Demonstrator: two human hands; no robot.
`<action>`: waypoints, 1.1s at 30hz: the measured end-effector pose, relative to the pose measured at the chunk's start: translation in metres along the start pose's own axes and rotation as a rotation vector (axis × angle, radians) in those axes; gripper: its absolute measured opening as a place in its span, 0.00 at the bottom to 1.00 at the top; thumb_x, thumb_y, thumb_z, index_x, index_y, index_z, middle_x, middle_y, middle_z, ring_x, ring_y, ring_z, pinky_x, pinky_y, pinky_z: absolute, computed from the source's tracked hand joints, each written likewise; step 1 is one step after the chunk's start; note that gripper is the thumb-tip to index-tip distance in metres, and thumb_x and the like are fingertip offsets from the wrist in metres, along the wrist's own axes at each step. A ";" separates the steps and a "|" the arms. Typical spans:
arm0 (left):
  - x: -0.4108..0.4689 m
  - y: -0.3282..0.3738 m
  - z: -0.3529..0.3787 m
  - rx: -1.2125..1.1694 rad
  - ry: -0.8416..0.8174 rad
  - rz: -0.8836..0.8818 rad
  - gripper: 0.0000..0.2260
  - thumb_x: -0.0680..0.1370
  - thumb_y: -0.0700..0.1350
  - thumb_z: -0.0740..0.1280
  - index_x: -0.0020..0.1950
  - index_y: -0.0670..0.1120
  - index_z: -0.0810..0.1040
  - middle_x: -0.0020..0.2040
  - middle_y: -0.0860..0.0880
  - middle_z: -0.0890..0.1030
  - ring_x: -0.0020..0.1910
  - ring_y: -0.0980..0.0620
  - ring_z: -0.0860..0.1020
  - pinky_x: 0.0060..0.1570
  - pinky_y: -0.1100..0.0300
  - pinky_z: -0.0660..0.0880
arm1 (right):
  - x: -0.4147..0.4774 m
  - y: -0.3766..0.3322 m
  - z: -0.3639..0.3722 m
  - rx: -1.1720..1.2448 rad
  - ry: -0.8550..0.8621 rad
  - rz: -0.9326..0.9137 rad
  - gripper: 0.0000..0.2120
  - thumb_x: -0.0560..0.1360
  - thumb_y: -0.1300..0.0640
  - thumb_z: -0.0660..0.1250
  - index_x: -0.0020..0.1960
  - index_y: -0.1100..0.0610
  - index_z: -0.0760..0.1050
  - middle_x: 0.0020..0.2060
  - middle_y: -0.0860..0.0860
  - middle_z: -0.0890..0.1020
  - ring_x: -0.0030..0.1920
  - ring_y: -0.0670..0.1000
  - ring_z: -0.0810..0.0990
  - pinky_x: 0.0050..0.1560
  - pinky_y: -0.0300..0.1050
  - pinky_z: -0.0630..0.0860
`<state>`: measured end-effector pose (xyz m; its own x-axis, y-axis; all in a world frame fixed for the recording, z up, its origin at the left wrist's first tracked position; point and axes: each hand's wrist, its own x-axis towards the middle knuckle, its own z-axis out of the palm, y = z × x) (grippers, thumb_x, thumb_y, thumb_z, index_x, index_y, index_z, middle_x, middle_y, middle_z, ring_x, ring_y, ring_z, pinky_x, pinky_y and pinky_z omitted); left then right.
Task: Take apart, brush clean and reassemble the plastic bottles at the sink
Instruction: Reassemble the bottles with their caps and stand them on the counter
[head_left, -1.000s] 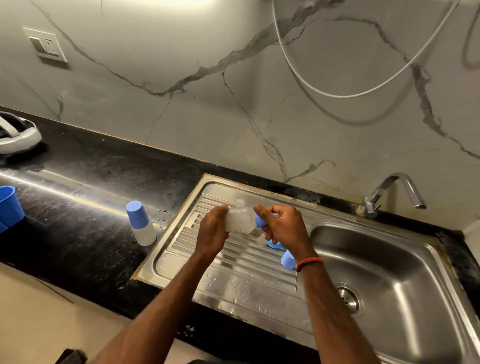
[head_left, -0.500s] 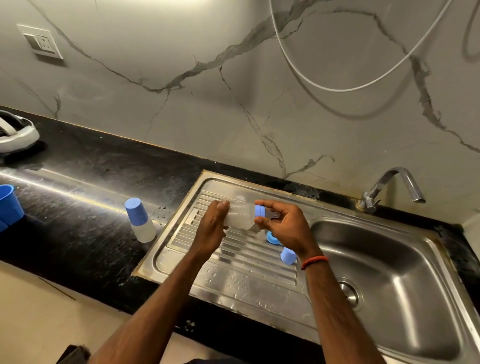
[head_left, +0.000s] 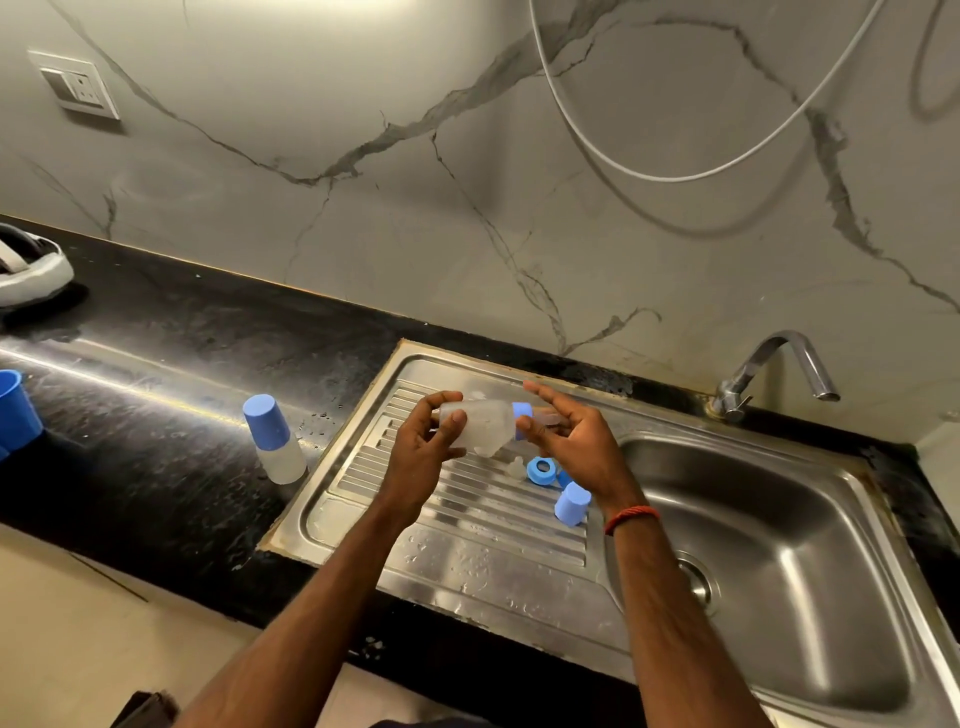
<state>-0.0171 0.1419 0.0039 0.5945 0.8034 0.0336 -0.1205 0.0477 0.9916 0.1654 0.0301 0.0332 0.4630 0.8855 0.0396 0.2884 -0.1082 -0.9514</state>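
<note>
The left hand (head_left: 421, 449) has its grip closed around the base of a clear bottle (head_left: 480, 423), held on its side above the draining board (head_left: 467, 525). The right hand (head_left: 571, 441) closes its grip on the bottle's blue-collared neck end, with the forefinger sticking straight out. On the board at 4 o'clock from the bottle lie a blue ring (head_left: 540, 470) and a blue cap (head_left: 571, 503). A capped bottle (head_left: 275, 439) stands on the worktop (head_left: 156, 441) at 9 o'clock.
</note>
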 end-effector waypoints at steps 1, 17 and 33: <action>0.000 -0.002 0.001 0.020 0.014 -0.016 0.16 0.79 0.55 0.68 0.65 0.52 0.73 0.64 0.44 0.76 0.60 0.43 0.79 0.50 0.55 0.82 | 0.001 0.004 -0.002 -0.021 0.022 0.013 0.31 0.72 0.43 0.71 0.73 0.47 0.71 0.56 0.46 0.84 0.56 0.44 0.82 0.57 0.40 0.79; -0.006 -0.019 -0.011 0.089 0.095 -0.206 0.11 0.82 0.48 0.66 0.65 0.52 0.76 0.59 0.45 0.78 0.54 0.46 0.81 0.47 0.55 0.79 | -0.021 0.095 -0.009 -0.713 -0.064 0.339 0.20 0.75 0.57 0.72 0.66 0.50 0.77 0.61 0.54 0.80 0.58 0.53 0.79 0.59 0.47 0.75; 0.002 -0.011 -0.015 -0.107 0.211 -0.245 0.14 0.84 0.58 0.59 0.61 0.51 0.76 0.56 0.43 0.80 0.47 0.44 0.82 0.47 0.52 0.80 | 0.005 -0.015 -0.040 -0.035 0.023 -0.134 0.14 0.74 0.60 0.74 0.59 0.53 0.80 0.51 0.50 0.85 0.50 0.52 0.85 0.51 0.49 0.83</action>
<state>-0.0265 0.1521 -0.0091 0.4396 0.8651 -0.2414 -0.0844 0.3074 0.9478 0.1965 0.0180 0.0603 0.4374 0.8826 0.1725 0.3776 -0.0062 -0.9259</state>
